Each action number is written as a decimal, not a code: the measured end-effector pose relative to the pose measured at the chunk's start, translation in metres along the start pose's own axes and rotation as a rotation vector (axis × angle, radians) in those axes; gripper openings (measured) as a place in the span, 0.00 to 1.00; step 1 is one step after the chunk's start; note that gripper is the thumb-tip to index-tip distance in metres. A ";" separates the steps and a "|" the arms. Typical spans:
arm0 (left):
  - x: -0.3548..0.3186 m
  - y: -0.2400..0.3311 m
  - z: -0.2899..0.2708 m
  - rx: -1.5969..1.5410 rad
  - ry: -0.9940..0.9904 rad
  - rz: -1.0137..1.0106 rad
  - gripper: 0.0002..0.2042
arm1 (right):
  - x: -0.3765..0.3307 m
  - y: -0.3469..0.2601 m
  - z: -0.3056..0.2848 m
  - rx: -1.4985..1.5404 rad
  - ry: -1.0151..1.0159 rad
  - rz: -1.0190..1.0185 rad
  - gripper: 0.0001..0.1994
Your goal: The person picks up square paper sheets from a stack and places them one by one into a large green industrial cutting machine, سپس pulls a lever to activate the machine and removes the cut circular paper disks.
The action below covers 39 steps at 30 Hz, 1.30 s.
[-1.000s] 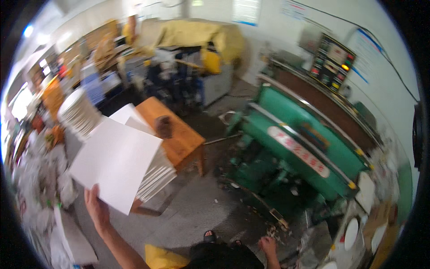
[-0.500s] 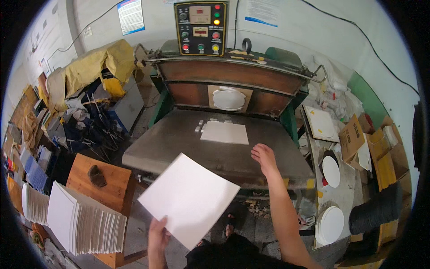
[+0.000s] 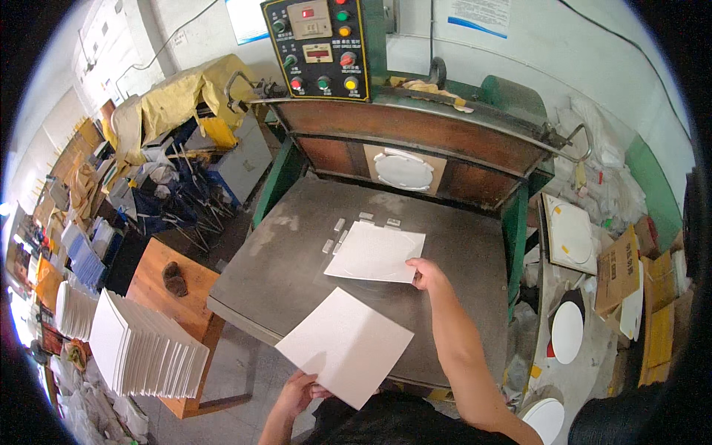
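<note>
Now left hand (image 3: 298, 393) pinching blank sheet (image 3: 345, 345) lower centre; right hand (image 3: 425, 274) fingers gripping cut sheet (image 3: 377, 252) edge on bed (image 3: 282, 274). Best lifted flat, clear of platen.

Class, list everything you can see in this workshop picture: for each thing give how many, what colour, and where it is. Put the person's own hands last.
Press bed: one, grey metal, centre.
Cut sheet: one, white, lying on the bed.
Blank sheet: one, white, over the bed's near edge.
Control panel: one, black with coloured buttons, above the press.
Sheet stack: one, white, on the wooden table at left.
Round discs: several, white, on the right.
Cardboard boxes: a few, brown, far right.
Yellow cover: one, over a machine, upper left.
Left hand: holds the blank sheet's near edge.
Right hand: touches the cut sheet's corner.
</note>
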<state>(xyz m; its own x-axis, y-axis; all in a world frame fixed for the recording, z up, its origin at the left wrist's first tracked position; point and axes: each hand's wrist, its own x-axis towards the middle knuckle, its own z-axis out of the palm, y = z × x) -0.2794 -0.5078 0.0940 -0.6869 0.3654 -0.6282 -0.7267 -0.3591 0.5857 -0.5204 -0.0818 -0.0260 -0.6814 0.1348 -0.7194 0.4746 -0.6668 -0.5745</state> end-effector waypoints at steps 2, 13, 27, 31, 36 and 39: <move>0.035 0.007 0.033 0.003 -0.038 -0.010 0.21 | -0.019 -0.019 -0.018 0.049 -0.096 -0.084 0.16; 0.278 0.030 0.128 -0.043 0.146 0.049 0.16 | -0.267 -0.004 -0.174 0.119 0.117 -0.617 0.23; 0.322 -0.003 0.226 1.955 0.285 0.794 0.35 | -0.407 0.156 -0.186 0.043 0.729 -0.871 0.21; 0.340 -0.014 0.232 2.026 0.249 0.779 0.34 | -0.452 0.146 -0.100 0.126 0.808 -0.938 0.20; 0.327 -0.003 0.231 1.827 0.072 0.720 0.29 | -0.473 0.166 -0.072 0.193 0.929 -0.920 0.18; 0.285 0.006 0.220 1.358 -0.418 0.852 0.20 | -0.473 0.202 -0.099 0.168 0.966 -0.874 0.16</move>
<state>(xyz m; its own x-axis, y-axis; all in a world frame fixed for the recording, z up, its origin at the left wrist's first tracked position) -0.4821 -0.2172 0.0309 -0.6597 0.7407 0.1274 0.5108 0.3175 0.7989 -0.0469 -0.2074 0.1597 -0.0227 0.9861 -0.1647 -0.0397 -0.1655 -0.9854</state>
